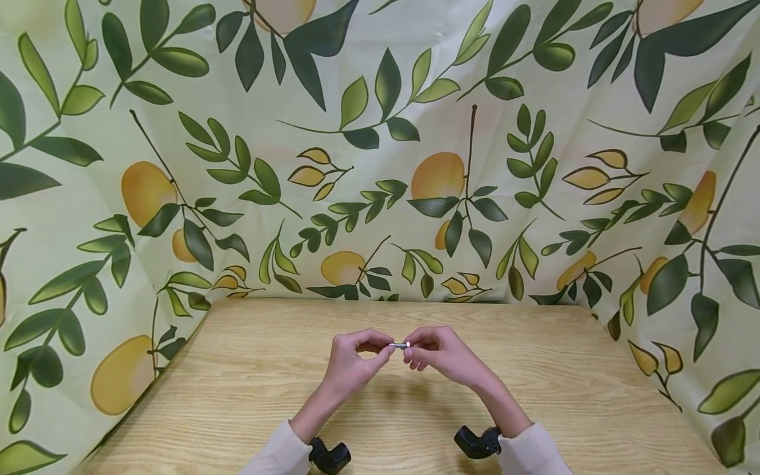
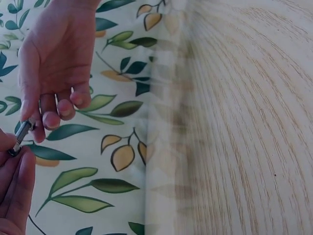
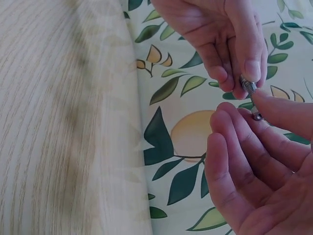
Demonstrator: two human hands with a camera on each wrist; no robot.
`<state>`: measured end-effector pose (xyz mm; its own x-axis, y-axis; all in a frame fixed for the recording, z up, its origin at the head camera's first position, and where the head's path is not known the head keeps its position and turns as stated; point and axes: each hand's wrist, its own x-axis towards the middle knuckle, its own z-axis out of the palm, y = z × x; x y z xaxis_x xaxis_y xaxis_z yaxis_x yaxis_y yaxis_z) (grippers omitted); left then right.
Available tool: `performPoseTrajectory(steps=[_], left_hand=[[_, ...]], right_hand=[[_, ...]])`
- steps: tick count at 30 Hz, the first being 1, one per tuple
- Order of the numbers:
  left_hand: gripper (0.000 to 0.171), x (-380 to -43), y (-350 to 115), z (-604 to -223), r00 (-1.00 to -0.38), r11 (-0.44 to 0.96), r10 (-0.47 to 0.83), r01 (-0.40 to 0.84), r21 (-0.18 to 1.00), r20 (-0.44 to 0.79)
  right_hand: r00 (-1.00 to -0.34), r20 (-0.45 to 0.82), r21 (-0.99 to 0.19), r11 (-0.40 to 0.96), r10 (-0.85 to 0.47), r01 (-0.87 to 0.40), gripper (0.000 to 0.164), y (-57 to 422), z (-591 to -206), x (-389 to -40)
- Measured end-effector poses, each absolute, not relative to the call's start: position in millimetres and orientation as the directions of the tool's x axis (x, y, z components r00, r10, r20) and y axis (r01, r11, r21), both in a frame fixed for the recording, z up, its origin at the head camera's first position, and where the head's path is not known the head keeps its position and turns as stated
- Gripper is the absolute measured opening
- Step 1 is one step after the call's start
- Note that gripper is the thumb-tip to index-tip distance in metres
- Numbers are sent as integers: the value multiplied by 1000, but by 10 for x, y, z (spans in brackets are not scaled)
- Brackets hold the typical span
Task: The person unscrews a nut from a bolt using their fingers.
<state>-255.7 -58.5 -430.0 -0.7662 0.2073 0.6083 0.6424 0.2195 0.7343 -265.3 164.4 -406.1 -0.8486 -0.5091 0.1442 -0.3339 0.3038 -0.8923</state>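
A small silvery bolt [image 1: 400,346] with a threaded shank spans the gap between two sets of fingertips, held above the table. My left hand [image 1: 355,364] pinches its left end between thumb and fingers. At the other end, my right hand [image 1: 444,357] pinches it in the same way. Threads on the bolt [image 2: 22,130] show between the hands in the left wrist view. From the right wrist, the bolt [image 3: 249,89] runs from the left thumb down to a round end by the right fingers; the fingertips hide parts of both ends.
Beneath the hands lies a light wood-grain table [image 1: 249,376]. A cloth [image 1: 380,165] printed with leaves and orange fruit hangs behind it and along both sides. Black wrist devices [image 1: 330,456] sit at both cuffs, below the forearms.
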Motion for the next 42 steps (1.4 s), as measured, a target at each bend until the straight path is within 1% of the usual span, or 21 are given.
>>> performPoseTrajectory(steps=[5, 11, 15, 22, 31, 36, 39, 42], left_hand=[[9, -2563, -584, -4305, -755, 211, 204, 655, 725, 623], [8, -2565, -579, -4302, -752, 202, 209, 659, 725, 625], [8, -2562, -582, -4301, -757, 204, 215, 652, 730, 617], [8, -2561, -591, -4305, -765, 211, 208, 643, 736, 609], [8, -2560, -606, -4293, -767, 209, 204, 642, 738, 609], [8, -2564, -614, -4296, -770, 210, 204, 637, 741, 604], [8, -2567, -617, -4297, -779, 213, 204, 627, 749, 593], [8, -2573, -619, -4293, -790, 225, 203, 612, 758, 578]], right_hand=[[-851, 162, -894, 290, -500, -341, 28, 1649, -4059, -2654], [-853, 173, -905, 262, -492, -335, 27, 1640, -4053, -2650], [-849, 162, -898, 281, -503, -338, 24, 1639, -4060, -2651], [-849, 159, -896, 288, -505, -339, 28, 1642, -4067, -2658], [-860, 201, -900, 259, -470, -352, 24, 1635, -4049, -2647], [-871, 196, -891, 289, -451, -350, 23, 1646, -4042, -2641], [-879, 196, -878, 322, -434, -354, 24, 1668, -4037, -2641], [-884, 200, -877, 325, -422, -353, 26, 1692, -4031, -2648]])
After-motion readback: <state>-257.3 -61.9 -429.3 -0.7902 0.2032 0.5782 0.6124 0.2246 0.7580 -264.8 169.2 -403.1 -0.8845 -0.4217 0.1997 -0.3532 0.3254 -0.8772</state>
